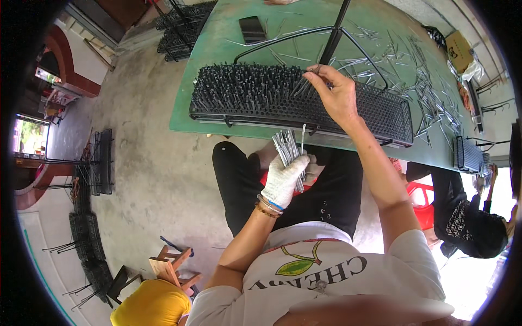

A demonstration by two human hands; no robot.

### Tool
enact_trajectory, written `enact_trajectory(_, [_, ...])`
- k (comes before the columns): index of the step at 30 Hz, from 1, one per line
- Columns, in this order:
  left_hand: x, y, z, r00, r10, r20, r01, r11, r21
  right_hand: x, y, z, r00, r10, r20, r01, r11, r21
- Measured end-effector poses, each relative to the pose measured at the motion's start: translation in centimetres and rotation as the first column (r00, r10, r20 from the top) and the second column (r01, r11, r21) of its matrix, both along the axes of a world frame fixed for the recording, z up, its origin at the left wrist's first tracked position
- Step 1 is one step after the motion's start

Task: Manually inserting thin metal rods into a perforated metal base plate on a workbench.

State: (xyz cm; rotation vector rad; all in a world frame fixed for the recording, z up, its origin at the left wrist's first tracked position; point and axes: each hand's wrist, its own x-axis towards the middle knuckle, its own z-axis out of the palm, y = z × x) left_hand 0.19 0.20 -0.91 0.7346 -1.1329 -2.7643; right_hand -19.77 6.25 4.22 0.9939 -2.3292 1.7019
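Observation:
On the table edge in front of me lies a long black perforated rack [383, 113]. Its left and middle part is packed with upright thin metal rods [244, 89], while bare holes show on the right. My left hand [284, 176], in a white knitted glove, is closed around a bundle of silvery rods [286, 145] below the rack's near edge. One rod sticks up higher than the others. My bare right hand [338, 95] pinches a thin rod by its top at the border between the filled holes and the bare ones; the fingers partly hide it.
Many loose rods [435, 106] lie scattered over the green table [217, 49]. A dark phone [252, 30] rests at the far left. A black metal frame [333, 43] rises behind the rack. At the right a person [470, 228] works at another rack [468, 155]. A wooden stool [171, 266] stands lower left.

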Motion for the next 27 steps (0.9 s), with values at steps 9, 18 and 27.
enact_trajectory(9, [0.3,-0.4,0.2,0.998,-0.063,-0.002,0.063,0.997,0.047,-0.2,-0.3,-0.3,0.992,0.127,-0.019,-0.124,0.986,0.115])
enact_trajectory(18, [0.3,-0.4,0.0,0.997,-0.077,0.021,0.077,0.997,0.013,0.1,-0.7,-0.5,0.991,0.132,-0.017,-0.131,0.99,0.048])
enact_trajectory(27, [0.0,-0.5,1.1,0.993,-0.115,0.025,0.114,0.993,0.037,-0.2,-0.6,-1.4,0.845,0.163,-0.51,-0.075,0.979,0.19])
